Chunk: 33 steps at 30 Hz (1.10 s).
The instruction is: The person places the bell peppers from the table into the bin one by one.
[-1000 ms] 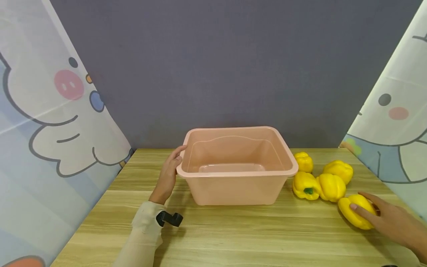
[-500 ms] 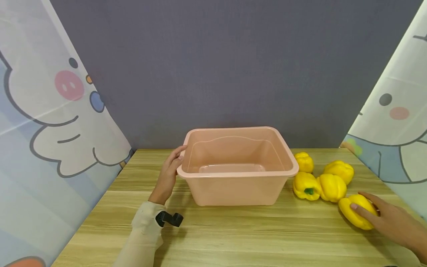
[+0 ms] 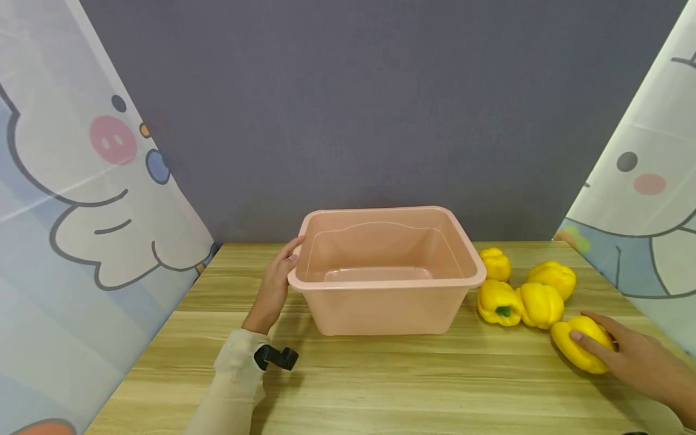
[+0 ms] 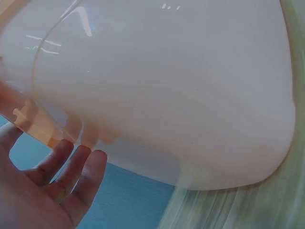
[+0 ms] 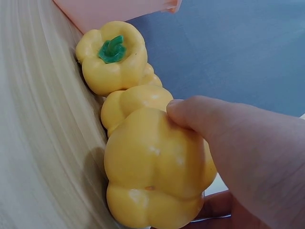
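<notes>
A pink plastic tub (image 3: 380, 308) stands on the table, its inside bare. My left hand (image 3: 274, 284) holds the tub's left rim; in the left wrist view its fingertips (image 4: 96, 160) meet the outer wall under the rim. At the right, my right hand (image 3: 638, 359) grips a yellow bell pepper (image 3: 579, 347), thumb across the top and the other fingers behind it. That pepper (image 5: 152, 167) is low at the table surface in the right wrist view, close to the other peppers.
Several more yellow bell peppers (image 3: 541, 305) lie clustered right of the tub, one (image 3: 497, 302) showing a green stem. A grey panel (image 3: 380, 109) rises behind the table (image 3: 391, 386). Cartoon-printed cloths (image 3: 109, 254) flank both sides.
</notes>
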{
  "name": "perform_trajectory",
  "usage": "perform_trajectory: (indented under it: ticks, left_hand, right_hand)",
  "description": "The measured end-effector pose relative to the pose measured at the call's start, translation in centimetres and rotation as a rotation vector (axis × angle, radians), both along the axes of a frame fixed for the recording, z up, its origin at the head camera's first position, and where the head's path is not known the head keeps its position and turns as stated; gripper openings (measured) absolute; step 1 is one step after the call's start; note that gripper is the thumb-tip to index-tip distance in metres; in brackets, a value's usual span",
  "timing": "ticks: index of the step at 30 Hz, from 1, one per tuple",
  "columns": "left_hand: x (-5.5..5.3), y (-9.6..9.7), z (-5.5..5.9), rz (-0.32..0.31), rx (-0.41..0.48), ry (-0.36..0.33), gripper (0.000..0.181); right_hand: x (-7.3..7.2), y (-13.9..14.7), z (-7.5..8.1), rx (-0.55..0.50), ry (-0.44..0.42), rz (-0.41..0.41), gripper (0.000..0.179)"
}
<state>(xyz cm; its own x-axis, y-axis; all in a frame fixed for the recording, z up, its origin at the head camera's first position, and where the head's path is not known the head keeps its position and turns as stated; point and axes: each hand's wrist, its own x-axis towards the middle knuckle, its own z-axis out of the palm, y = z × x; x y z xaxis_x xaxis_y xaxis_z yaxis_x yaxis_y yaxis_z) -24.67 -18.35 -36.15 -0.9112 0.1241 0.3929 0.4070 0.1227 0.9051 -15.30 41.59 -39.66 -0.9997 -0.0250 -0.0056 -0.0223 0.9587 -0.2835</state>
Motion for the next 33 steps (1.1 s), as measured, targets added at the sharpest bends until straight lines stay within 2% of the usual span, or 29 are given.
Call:
perform_trajectory:
  ticks: [6,15,23,33]
  left_hand:
    - [-0.04,0.08,-0.14,0.000,0.001,0.005,0.048]
    - [-0.11,0.13,-0.19,0.009,0.005,0.008,0.048]
    - [-0.10,0.21,-0.22,0.012,0.013,0.018,0.049]
    - [-0.34,0.21,-0.52,0.011,0.029,0.025,0.049]
  right_hand:
    - [0.02,-0.07,0.04,0.006,0.031,0.004,0.075]
    - [0.07,-0.16,0.10,0.008,0.022,-0.004,0.076]
    - [0.20,-0.33,0.25,-0.016,0.073,0.008,0.071]
    - [0.33,-0.63,0.57,-0.032,0.091,-0.001,0.069]
